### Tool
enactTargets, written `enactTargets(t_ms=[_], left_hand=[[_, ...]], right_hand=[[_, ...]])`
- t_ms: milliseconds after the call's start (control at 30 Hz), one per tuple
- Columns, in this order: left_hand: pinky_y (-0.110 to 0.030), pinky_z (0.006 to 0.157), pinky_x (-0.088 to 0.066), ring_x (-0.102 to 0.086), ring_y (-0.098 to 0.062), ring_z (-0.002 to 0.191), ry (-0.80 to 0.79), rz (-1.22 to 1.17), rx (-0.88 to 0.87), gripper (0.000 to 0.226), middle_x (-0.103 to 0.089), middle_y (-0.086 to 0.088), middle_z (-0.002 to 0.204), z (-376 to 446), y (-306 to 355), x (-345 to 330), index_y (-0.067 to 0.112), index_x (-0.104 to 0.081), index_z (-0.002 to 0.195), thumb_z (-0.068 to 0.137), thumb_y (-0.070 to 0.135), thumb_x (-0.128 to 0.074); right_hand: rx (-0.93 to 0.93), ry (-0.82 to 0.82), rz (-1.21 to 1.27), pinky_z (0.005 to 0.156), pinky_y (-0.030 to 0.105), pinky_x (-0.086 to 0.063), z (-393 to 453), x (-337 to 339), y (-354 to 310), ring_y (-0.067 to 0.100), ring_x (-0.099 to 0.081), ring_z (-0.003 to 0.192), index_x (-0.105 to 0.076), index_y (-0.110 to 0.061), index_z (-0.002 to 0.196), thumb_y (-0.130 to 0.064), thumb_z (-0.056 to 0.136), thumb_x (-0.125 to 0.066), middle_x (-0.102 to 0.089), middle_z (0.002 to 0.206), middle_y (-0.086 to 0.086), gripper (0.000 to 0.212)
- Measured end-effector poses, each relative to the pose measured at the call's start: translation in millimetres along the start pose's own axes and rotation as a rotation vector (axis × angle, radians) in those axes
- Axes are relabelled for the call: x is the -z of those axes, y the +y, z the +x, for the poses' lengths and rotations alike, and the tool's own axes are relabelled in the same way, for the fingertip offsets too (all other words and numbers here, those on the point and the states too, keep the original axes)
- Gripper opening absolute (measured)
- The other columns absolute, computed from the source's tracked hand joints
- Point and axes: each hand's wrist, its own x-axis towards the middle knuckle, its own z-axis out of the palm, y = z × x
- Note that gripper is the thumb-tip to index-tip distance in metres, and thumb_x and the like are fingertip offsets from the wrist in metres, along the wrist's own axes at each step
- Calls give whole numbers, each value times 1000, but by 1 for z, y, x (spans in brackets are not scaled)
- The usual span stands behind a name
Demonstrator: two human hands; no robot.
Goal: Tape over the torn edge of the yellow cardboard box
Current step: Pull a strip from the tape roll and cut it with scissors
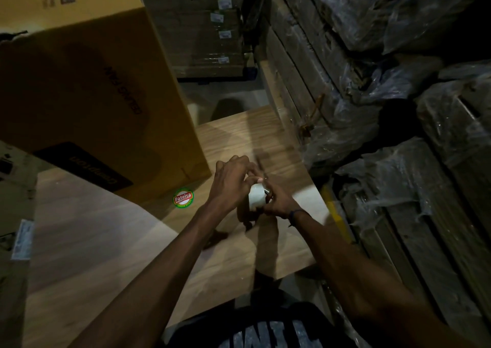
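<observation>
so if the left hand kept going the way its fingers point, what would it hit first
Right away, the tape roll: the left hand points up and right, its fingers already on the roll, which the right hand also grips. Past that, probably bare table, then the wrapped stacks, though depth is unclear.

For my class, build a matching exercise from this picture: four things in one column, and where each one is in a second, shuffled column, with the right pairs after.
Things
1. yellow cardboard box
2. tape roll
3. round sticker
4. plastic-wrapped stacks

Places
A. flat on the wooden table, just below the box's near corner
B. along the right side of the view
C. upper left, standing on the table
D. held between the left hand and the right hand

Pairs: 1-C, 2-D, 3-A, 4-B
</observation>
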Motion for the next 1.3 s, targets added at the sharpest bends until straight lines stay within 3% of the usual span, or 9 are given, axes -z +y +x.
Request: enactTargets(t_ms=[200, 367, 467, 567, 733, 867, 1033, 1200, 1300], left_hand=[[-37, 85, -30, -56, -12, 98, 7, 19, -11, 5, -64, 12, 87, 2, 8, 4, 31, -76, 90, 89, 36, -75], [-40, 87, -37, -57, -14, 97, 14, 0, -3, 3, -67, 13, 89, 7, 12, 11, 33, -76, 89, 88, 36, -77], [-42, 88, -37, -57, -16, 97, 10, 10, -20, 4, -68, 14, 90, 9, 12, 11, 34, -76, 91, 88, 38, -77], [-43, 89, -39, -57, -15, 94, 10, -2, -27, 4, -69, 13, 90, 9, 12, 10, 34, -77, 92, 88, 36, -78], [-42, 87, -39, -51, -11, 88, 16, 19, -44, 6, -68, 14, 89, 9, 14, 9, 32, -78, 93, 89, 37, -77], [-39, 83, -36, -49, -7, 86, 27, 22, -52, 7, -64, 18, 86, 10, 13, 7, 32, -78, 93, 88, 37, -77], [-41, 84, -42, -51, -7, 84, 33, 30, -53, 7, -66, 17, 88, 12, 12, 6, 31, -79, 93, 88, 36, -78], [-41, 83, -45, -51, -7, 81, 35, 17, -55, 7, -66, 15, 85, 14, 11, 5, 31, -79, 92, 87, 37, -78], [-43, 83, -47, -53, -8, 79, 31, 14, -57, 8, -66, 14, 85, 16, 10, 5, 32, -79, 92, 87, 37, -78]], right_hand=[[30, 29, -33, 95, 51, -61, 5, 0, 4, 28, -64, 123, -55, -26, 148, -26, 61, -94, -65, 134, 7, 95], [68, -16, -89, 102, 40, -59, 6, 8, 7, 21, -59, 130, -42, -35, 155, -23, 60, -97, -55, 148, 2, 111], [50, 7, -155, 96, 31, -56, 4, 30, 17, 18, -62, 117, -43, -23, 154, -13, 58, -97, -57, 142, 5, 111], [-54, 104, -251, 79, 38, -58, -6, 55, 32, 32, -68, 93, -56, -19, 139, -21, 63, -90, -71, 114, 15, 84], [-154, 167, -351, 74, 35, -53, -17, 67, 49, 27, -67, 81, -69, -10, 106, -18, 75, -84, -71, 89, 11, 36], [-157, 102, -430, 80, 35, -47, -22, 53, 45, 34, -65, 101, -68, -9, 112, -42, 77, -79, -68, 109, 17, 49], [-131, 129, -535, 81, 41, -49, -18, 31, 37, 42, -62, 105, -63, -3, 110, -35, 90, -77, -63, 115, 21, 40], [-48, 127, -614, 74, 44, -37, -13, 21, 39, 47, -58, 100, -60, -1, 103, -23, 92, -74, -60, 110, 25, 29], [-43, 85, -630, 81, 44, -35, -10, 20, 36, 46, -56, 107, -62, 3, 107, -14, 96, -67, -61, 115, 28, 20]])
